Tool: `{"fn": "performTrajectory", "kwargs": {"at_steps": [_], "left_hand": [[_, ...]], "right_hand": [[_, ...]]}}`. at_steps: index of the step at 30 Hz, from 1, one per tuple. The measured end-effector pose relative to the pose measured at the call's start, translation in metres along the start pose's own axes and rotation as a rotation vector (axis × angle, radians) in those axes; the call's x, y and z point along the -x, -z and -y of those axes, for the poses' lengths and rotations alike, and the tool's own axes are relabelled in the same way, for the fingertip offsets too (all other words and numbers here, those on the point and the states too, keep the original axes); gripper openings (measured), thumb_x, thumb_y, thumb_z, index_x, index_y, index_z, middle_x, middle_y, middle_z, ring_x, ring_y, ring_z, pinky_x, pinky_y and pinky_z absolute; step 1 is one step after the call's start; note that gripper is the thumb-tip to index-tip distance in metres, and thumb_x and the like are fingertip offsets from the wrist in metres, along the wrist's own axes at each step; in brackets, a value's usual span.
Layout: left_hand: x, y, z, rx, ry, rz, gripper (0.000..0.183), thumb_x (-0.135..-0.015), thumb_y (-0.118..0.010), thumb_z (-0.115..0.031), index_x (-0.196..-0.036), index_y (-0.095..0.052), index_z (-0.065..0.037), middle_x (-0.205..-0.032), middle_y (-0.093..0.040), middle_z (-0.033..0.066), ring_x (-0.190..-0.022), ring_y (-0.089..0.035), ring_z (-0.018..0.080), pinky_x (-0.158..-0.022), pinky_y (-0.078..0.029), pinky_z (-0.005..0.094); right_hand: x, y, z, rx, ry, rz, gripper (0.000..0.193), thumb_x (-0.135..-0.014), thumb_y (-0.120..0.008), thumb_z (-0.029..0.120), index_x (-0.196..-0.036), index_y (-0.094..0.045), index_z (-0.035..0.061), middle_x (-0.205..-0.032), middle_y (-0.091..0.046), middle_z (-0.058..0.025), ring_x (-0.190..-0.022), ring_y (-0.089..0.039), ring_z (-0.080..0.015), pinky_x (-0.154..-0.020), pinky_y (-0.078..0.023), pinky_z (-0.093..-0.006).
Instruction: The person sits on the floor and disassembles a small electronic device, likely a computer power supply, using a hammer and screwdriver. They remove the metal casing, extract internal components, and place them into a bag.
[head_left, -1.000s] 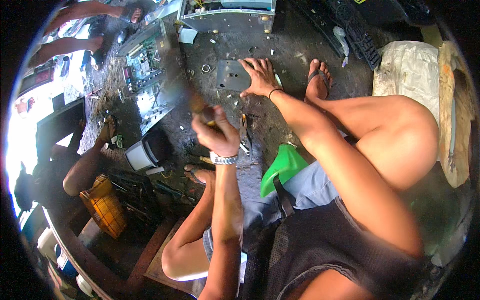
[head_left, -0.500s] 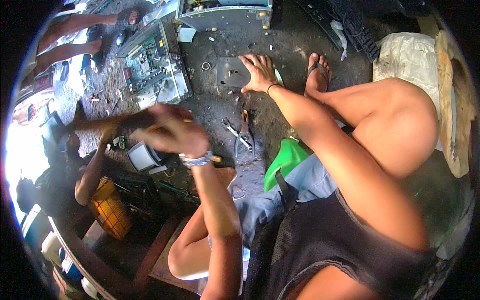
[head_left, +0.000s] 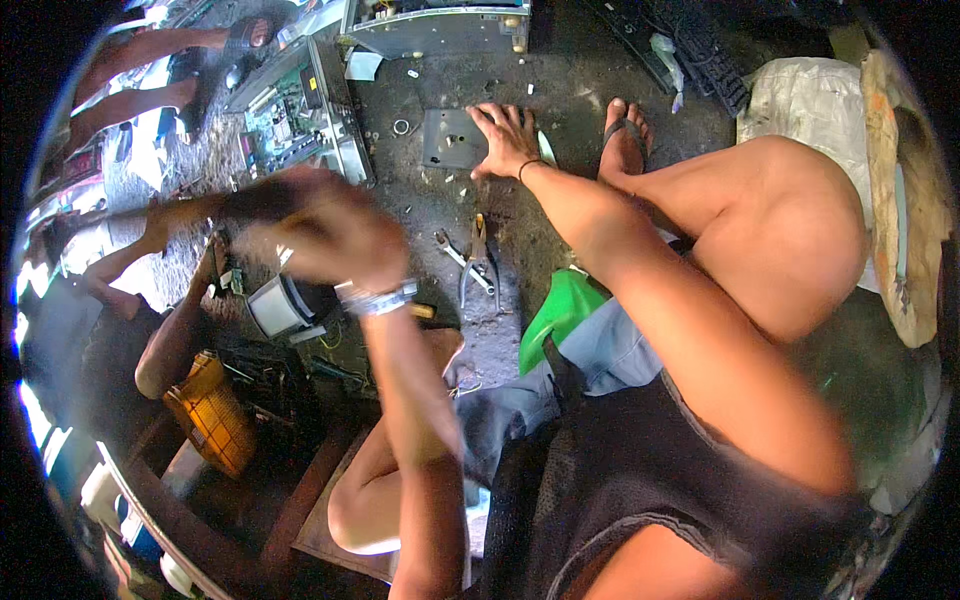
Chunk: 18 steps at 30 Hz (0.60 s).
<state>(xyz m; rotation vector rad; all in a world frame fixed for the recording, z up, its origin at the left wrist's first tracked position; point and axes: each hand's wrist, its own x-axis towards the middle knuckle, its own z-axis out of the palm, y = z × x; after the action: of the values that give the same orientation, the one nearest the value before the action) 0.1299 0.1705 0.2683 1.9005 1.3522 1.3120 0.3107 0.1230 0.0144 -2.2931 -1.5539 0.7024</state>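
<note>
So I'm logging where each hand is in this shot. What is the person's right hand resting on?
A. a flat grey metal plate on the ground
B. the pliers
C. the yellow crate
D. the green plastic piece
A: the right hand lies spread with its fingers over the edge of the flat grey metal plate on the ground, while the pliers lie apart, nearer the person.

Left hand raised with the hammer

The left hand was lifted from low over the ground, near the grey metal plate, and swung out to the left; the hammer is now held up, blurred.
</note>
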Motion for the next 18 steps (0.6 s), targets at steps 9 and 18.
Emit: {"fn": "performTrajectory", "kwargs": {"at_steps": [9,18], "left_hand": [[0.194,-0.015,0.168,-0.461,0.358,0.672,0.073,-0.086,-0.076,-0.012,-0.141,-0.036,0.013,-0.094,-0.070,0.0320,-0.086,-0.072,0.0483,-0.074,-0.056,0.0538],[-0.032,-0.014,-0.012,0.410,-0.132,-0.216,0.053,-0.095,-0.065,-0.013,-0.136,-0.039,0.009,-0.091,-0.067,0.0298,-0.075,-0.063,0.0457,-0.073,-0.052,0.0530]], "right_hand": [[0.003,0.012,0.031,0.021,0.075,-0.042,0.126,-0.051,-0.098,0.049,-0.159,-0.037,0.0274,-0.156,-0.040,-0.0007,-0.145,-0.036,-0.0348,-0.119,-0.028,-0.0609],[0.011,0.000,-0.011,0.053,0.015,-0.076,0.127,-0.052,-0.097,0.054,-0.159,-0.035,0.0237,-0.159,-0.040,-0.0025,-0.146,-0.036,-0.0326,-0.126,-0.019,-0.0585]]}}
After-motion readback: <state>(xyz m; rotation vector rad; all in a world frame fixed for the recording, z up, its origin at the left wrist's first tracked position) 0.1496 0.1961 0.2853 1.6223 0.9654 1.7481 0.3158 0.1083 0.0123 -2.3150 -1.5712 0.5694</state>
